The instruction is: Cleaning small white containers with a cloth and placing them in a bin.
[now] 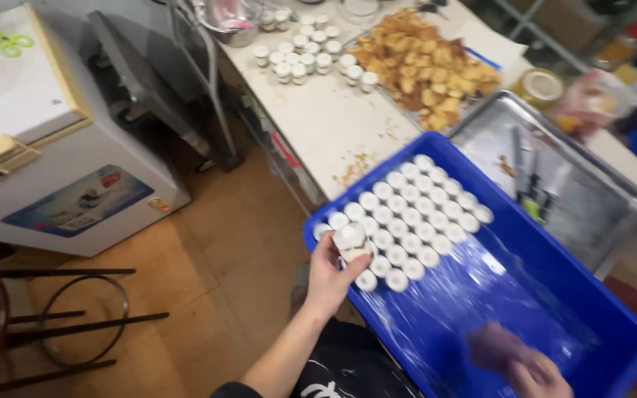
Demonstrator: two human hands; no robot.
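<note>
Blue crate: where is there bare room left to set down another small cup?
In the blue crate, the plastic-lined floor right of the cup rows is bare, toward the right hand. The upper-left corner is packed; the left hand holds a cup there.

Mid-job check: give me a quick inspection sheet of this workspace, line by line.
Surface: white table with crumbs on it; wooden floor below.
Job's things: blue crate lined with clear film, rows of small white-capped containers in its far corner.
Clutter: pile of golden fried pieces, more small containers, a metal tray with utensils, a metal bowl.
Grippers: left hand holds one small container at the crate's edge; right hand is blurred over the crate, grip unclear.
Cables: nothing seen.
Surroundings: white chest freezer with green scissors on top, dark stool at left.
</note>
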